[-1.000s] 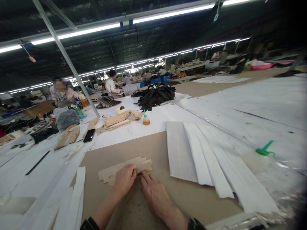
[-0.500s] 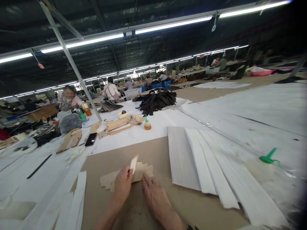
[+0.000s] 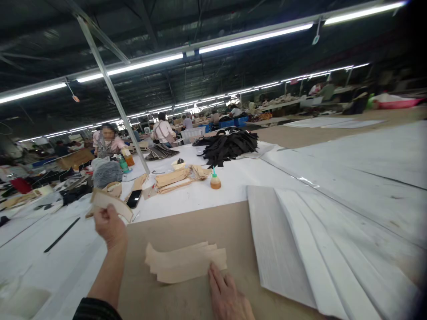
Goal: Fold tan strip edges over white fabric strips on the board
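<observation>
Raised at the left, my left hand (image 3: pixel 110 224) pinches a curved beige strip (image 3: pixel 115 203) between thumb and fingers. The strip has a pale face and a darker edge, and its exact material is unclear. My right hand (image 3: pixel 227 291) lies palm down with fingers stretched out, its fingertips touching the right end of a fanned stack of thin beige pieces (image 3: pixel 187 263). That stack rests on a brown board (image 3: pixel 160 302), its layers overlapping and slightly stepped at both ends.
White sheets (image 3: pixel 283 240) fan out right of the board. Beyond it stand a small bottle with a green nozzle (image 3: pixel 215 180), bundles of beige pieces (image 3: pixel 171 178), a phone (image 3: pixel 134 198) and a black strip pile (image 3: pixel 230 144). A metal post (image 3: pixel 113 93) rises at left. A co-worker (image 3: pixel 106 140) sits behind.
My left hand has lifted away from the stack to the left, carrying a beige strip. My right hand stays at the stack's right end. The view has shifted slightly.
</observation>
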{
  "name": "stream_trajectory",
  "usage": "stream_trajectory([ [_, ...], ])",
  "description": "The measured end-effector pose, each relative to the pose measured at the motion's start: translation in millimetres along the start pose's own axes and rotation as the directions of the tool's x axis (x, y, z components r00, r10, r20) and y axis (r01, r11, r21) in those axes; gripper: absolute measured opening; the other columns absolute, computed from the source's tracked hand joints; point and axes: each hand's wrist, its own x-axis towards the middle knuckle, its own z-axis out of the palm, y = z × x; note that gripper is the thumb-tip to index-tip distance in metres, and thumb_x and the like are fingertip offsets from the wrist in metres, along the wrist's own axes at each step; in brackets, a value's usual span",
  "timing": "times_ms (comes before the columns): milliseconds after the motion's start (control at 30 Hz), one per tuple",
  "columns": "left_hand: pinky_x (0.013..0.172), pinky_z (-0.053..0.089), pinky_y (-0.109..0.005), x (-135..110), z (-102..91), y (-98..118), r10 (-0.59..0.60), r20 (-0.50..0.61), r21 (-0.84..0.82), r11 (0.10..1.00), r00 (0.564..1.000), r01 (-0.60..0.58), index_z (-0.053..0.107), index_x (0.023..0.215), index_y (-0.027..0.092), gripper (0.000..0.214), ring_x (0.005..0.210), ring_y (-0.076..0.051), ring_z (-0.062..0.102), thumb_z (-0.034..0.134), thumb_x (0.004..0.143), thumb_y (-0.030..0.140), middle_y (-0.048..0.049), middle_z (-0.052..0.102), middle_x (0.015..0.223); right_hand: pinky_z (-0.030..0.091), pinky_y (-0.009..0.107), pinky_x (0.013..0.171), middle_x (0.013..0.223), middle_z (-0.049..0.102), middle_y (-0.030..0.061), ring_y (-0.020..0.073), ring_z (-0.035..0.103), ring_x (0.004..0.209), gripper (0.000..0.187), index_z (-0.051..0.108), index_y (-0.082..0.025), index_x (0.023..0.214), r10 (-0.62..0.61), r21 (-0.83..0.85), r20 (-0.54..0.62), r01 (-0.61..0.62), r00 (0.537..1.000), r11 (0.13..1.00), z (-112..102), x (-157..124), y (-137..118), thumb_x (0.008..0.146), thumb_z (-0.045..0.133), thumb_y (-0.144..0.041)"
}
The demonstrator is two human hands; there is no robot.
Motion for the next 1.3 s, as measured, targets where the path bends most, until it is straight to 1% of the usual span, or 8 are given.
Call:
stream_trajectory([
  [133, 0.097, 0.05, -0.047, -49.9, 46.9, -13.0, 0.2, 0.355, 0.171, 0.947, 0.913, -0.274, 0.062, 0.115, 0.016, 0.026, 0.108, -0.023, 0.061, 0.06, 0.098, 0.035, -0.0074, 0.063, 0.117, 0.059, 0.022, 0.051, 0.146, 0.056, 0.0019, 0.0249, 0.069, 0.097, 0.073, 0.062, -0.023, 0.138, 0.0, -0.105, -0.011, -0.001, 1.0, 0.994, 2.8, -0.2, 0.0, 0.075, 0.044, 0.01],
  [333, 0.09, 0.055, -0.043, -135.7, 80.6, -24.1, 0.127, 0.881, 0.169, 0.814, 0.455, -0.555, 0.064, 0.118, 0.017, 0.028, 0.103, -0.022, 0.065, 0.063, 0.097, 0.037, -0.0081, 0.065, 0.12, 0.061, 0.024, 0.055, 0.152, 0.05, 0.0036, 0.0251, 0.068, 0.099, 0.076, 0.058, -0.02, 0.142, -0.008, -0.068, 0.05, 0.012, 0.999, 0.998, -21.4, -0.1, -3.5, 0.072, 0.044, 0.008],
  [400, 0.091, 0.055, -0.044, -147.3, 71.7, -14.1, 0.08, 0.936, 0.156, 0.778, 0.343, -0.609, 0.063, 0.118, 0.016, 0.029, 0.104, -0.022, 0.065, 0.064, 0.097, 0.035, -0.0081, 0.064, 0.12, 0.063, 0.026, 0.06, 0.153, 0.048, 0.0058, 0.0268, 0.068, 0.102, 0.074, 0.057, -0.016, 0.143, -0.009, -0.08, 0.077, 0.016, 0.997, 0.997, -28.6, 0.7, -5.4, 0.072, 0.045, 0.005],
  [533, 0.095, 0.049, -0.038, -168.1, 25.2, 22.7, 0.08, 0.975, 0.092, 0.699, 0.206, -0.709, 0.063, 0.111, 0.02, 0.015, 0.112, -0.023, 0.06, 0.056, 0.098, 0.021, -0.007, 0.065, 0.115, 0.064, 0.031, 0.067, 0.152, 0.049, 0.0094, 0.0298, 0.067, 0.105, 0.07, 0.056, -0.012, 0.142, 0.024, -0.049, 0.103, -0.019, 0.994, 0.999, -34.0, 1.3, -8.3, 0.075, 0.045, 0.002],
  [667, 0.084, 0.05, -0.029, -213.5, -22.8, 49.8, 0.082, 0.996, -0.083, 0.625, -0.04, -0.776, 0.065, 0.097, 0.024, 0.012, 0.099, -0.02, 0.064, 0.057, 0.094, 0.016, -0.0016, 0.068, 0.103, 0.063, 0.034, 0.081, 0.141, 0.06, 0.0128, 0.029, 0.065, 0.114, 0.06, 0.059, -0.013, 0.137, 0.111, 0.145, 0.025, -0.113, 0.994, 0.983, -30.6, -2.6, -5.5, 0.081, 0.043, 0.0],
  [800, 0.074, 0.052, -0.033, -254.6, -30.6, 53.7, 0.059, 0.996, -0.082, 0.525, -0.06, -0.847, 0.067, 0.108, 0.017, 0.028, 0.097, -0.026, 0.064, 0.051, 0.09, 0.003, -0.0094, 0.067, 0.105, 0.056, 0.034, 0.097, 0.129, 0.067, 0.0111, 0.0213, 0.066, 0.116, 0.045, 0.059, -0.018, 0.13, 0.239, 0.466, -0.18, -0.131, 0.954, 0.875, -28.3, -11.1, 3.1, 0.091, 0.037, -0.007],
  [1000, 0.071, 0.052, -0.035, -268.3, -16.4, 52.5, 0.073, 0.997, -0.053, 0.468, -0.022, -0.882, 0.069, 0.105, 0.015, 0.026, 0.097, -0.029, 0.064, 0.053, 0.09, 0.002, -0.012, 0.067, 0.104, 0.058, 0.022, 0.086, 0.107, 0.073, 0.006, 0.0162, 0.073, 0.098, 0.029, 0.064, -0.023, 0.111, 0.212, 0.562, -0.261, -0.031, 0.942, 0.827, -30.6, -28.0, 13.9, 0.094, 0.042, -0.015],
  [1300, 0.077, 0.049, -0.03, -245.2, -11.7, 39.5, -0.013, 0.987, 0.123, 0.706, 0.162, -0.697, 0.068, 0.091, 0.018, 0.015, 0.089, -0.019, 0.065, 0.054, 0.095, 0.015, -0.0038, 0.068, 0.093, 0.052, 0.03, 0.102, 0.13, 0.067, 0.0122, 0.021, 0.064, 0.118, 0.044, 0.067, -0.015, 0.121, 0.008, 0.433, 0.112, -0.056, 0.994, 0.9, -72.0, -29.7, 8.0, 0.089, 0.039, -0.004],
])
